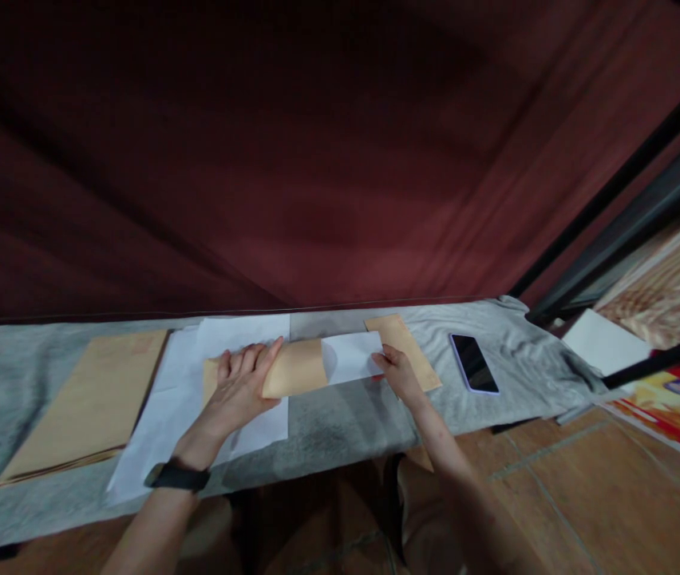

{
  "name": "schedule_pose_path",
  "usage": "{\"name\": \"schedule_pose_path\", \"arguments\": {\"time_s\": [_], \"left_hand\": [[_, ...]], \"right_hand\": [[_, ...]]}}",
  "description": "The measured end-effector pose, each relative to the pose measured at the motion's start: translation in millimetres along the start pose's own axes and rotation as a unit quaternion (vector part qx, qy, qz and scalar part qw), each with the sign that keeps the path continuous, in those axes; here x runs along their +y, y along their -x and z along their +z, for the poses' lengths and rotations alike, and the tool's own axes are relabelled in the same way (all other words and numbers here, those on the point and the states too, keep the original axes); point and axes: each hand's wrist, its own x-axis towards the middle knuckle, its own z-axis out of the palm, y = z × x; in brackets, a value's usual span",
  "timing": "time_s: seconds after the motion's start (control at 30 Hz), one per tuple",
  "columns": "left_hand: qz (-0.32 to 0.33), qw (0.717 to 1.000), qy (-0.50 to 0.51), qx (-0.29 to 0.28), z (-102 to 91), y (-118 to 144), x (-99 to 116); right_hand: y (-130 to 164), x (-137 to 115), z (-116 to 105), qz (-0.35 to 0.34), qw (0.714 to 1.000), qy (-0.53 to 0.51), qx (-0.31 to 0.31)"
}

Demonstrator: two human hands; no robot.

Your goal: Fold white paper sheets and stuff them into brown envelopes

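Two hands were at work, the left hand (243,382) and the right hand (398,372); one wristwatch (177,477) sat on the left wrist; one phone (472,362) lay on the one grey cloth (340,415); brown envelopes (295,367) numbered three single ones or stacks; one folded white paper (350,356) showed; loose white sheets (184,383) overlapped, their number unclear.

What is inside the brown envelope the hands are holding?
A folded white paper sticks out of the brown envelope at its right end, pinched by the right hand. The left hand covers the envelope's other end.
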Motion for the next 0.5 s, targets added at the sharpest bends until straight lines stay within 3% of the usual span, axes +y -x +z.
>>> {"name": "schedule_pose_path", "arguments": {"time_s": [0.5], "left_hand": [[0.037, 0.996, 0.075, -0.027, 5.4, -9, 32]], "right_hand": [[17, -13, 42, 0.042, 0.997, -0.054, -0.032]]}}
